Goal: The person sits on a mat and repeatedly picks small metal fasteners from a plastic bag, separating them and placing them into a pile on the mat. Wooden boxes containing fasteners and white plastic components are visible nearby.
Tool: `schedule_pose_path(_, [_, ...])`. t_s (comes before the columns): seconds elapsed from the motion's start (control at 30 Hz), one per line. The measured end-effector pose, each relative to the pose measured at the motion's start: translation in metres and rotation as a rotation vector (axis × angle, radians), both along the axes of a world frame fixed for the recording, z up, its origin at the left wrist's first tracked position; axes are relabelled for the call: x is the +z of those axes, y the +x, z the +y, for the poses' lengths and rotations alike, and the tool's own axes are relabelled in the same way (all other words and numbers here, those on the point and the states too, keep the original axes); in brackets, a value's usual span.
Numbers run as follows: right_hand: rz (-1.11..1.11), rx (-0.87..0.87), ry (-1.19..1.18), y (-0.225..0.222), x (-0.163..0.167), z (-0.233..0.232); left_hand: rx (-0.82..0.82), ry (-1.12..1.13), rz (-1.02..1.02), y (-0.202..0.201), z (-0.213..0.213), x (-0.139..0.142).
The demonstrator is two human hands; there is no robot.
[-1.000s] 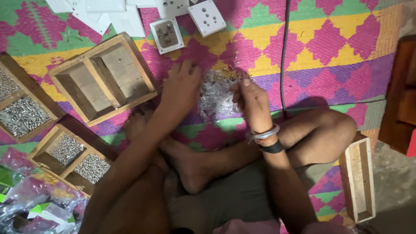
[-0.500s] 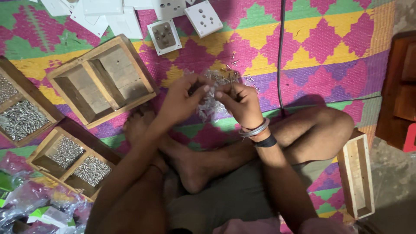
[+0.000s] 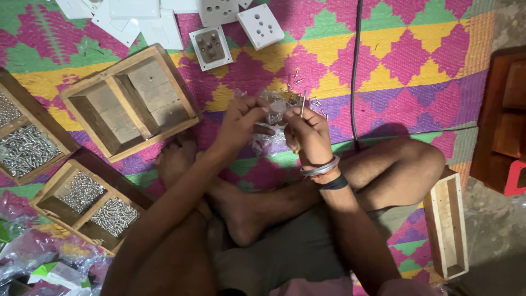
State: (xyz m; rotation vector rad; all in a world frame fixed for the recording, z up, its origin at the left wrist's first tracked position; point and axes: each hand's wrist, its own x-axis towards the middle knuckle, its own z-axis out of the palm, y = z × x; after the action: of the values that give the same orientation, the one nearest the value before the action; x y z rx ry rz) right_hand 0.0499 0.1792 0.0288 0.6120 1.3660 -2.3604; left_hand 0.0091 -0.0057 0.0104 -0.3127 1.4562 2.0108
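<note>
I am sitting cross-legged on the patterned mat (image 3: 427, 49), and both my hands are meeting just above the middle of the frame over a crinkly clear plastic bag (image 3: 274, 109) of small screws. My left hand (image 3: 241, 118) is closing its grip on the bag's edge, pinching the plastic between thumb and fingers, while my right hand (image 3: 309, 134) is gripping a thin metal pin or long screw (image 3: 302, 104) that is standing upright out of my fingertips, right beside the bag. To do this well, I judge I should be keeping the bag low over the mat and holding its mouth steady, since loose screws (image 3: 298, 77) are already lying scattered just above my hands. I should be drawing one piece at a time and keeping my right grip firm near the pin's lower end so it is not slipping. An empty wooden box (image 3: 181, 93) is sitting to the upper left, and two boxes of screws (image 3: 82, 192) are lying at the left edge, well within reach. White socket plates (image 3: 260, 24) are lying along the top of the frame, and a black cable (image 3: 355, 82) is running down the mat to the right of my hands.
</note>
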Motion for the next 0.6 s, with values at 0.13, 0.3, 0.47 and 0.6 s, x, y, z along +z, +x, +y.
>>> schedule_pose_path(0.13, [0.049,0.032,0.099,0.001,0.0,0.0,-0.081,-0.095,0.199,0.001,0.004,0.0])
schedule_pose_path(0.3, [0.402,0.14,0.953,0.006,0.02,-0.006,0.026,-0.307,0.195,-0.005,0.004,0.005])
schedule_pose_path(0.47, [0.48,0.266,1.213,-0.001,0.038,-0.01,-0.053,-0.365,0.319,-0.002,0.0,0.008])
schedule_pose_path(0.6, [0.527,0.277,1.241,-0.003,0.035,-0.005,-0.068,-0.501,0.53,0.0,0.0,0.005])
